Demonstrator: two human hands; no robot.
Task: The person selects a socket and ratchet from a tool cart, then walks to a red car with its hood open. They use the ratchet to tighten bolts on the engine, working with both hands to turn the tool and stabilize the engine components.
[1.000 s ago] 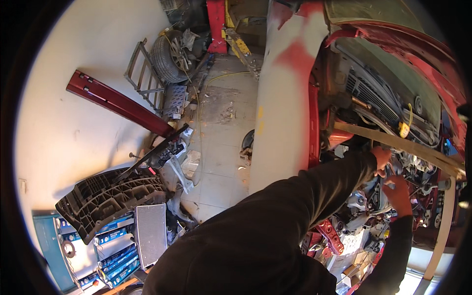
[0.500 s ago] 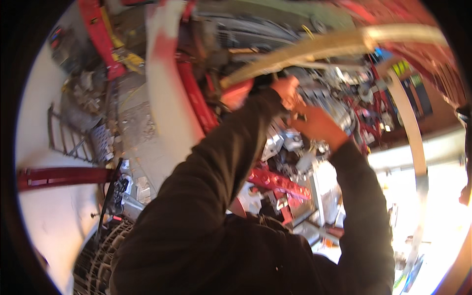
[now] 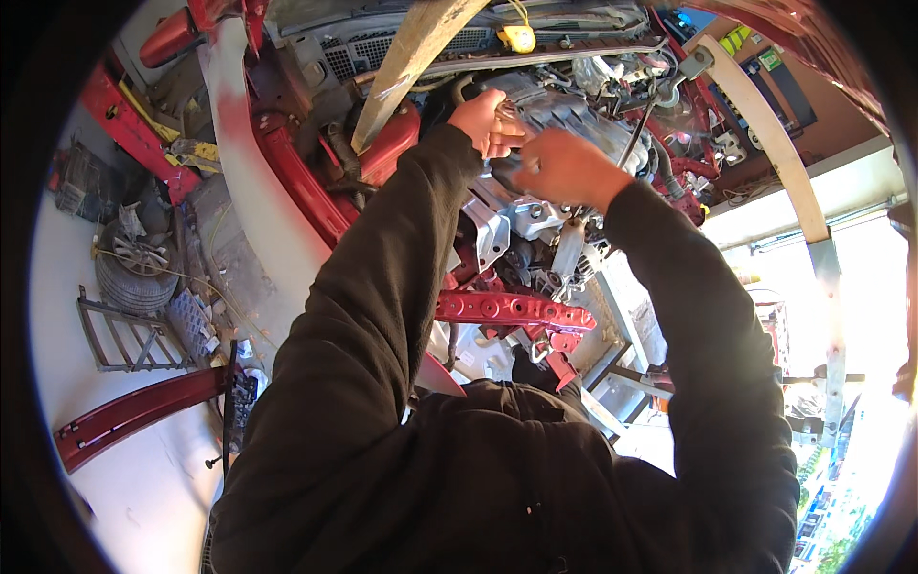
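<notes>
- Car engine bay point(image 3: 301, 187) = the container here: red-walled, packed with engine point(image 3: 574, 107), hoses and wiring. Engine sits mid-bay, under/just ahead of both hands.
- Left hand point(image 3: 483, 124): fingers curled, over near side of engine. Small metallic bit shows at fingertips; can't tell if gripped.
- Right hand point(image 3: 564, 170): half-curled, just beside left. Contents hidden, can't tell if holding anything.
- Silver bracket point(image 3: 490, 230) below the hands, at engine's near side.
- Red perforated crossmember point(image 3: 516, 309) across bay front.
- Wooden bar point(image 3: 411, 67) slants into bay, left of hands.
- Yellow object point(image 3: 516, 38) hangs on cord beyond hands.
</notes>
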